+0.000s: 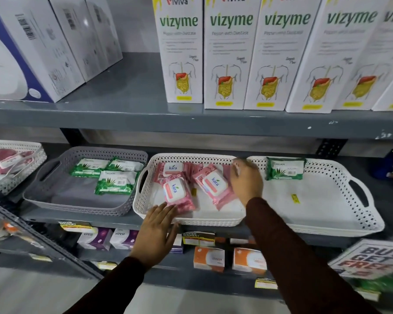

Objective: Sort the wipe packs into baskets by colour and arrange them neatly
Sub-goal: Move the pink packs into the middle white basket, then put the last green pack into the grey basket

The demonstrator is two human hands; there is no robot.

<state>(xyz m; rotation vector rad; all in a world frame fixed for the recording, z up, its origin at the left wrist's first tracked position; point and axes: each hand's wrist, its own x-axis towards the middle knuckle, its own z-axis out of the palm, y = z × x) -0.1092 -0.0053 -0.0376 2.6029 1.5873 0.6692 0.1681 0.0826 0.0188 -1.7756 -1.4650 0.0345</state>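
Risk was pink packs (179, 193) slipping askew in the white basket (191, 219) between both empty hands, left hand (157, 232) flat-open, right hand (246, 182) loosely spread over them.

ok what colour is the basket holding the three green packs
Grey, with a perforated wall: the grey basket left of the white one, seen in the head view.

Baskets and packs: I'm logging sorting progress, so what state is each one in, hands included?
Grey basket: holds three green packs.
Middle white basket: holds pink packs, untidy.
Right white basket: one green pack at the back.
Left hand: open, flat on the middle basket's front rim.
Right hand: over the pink packs, grip unclear.
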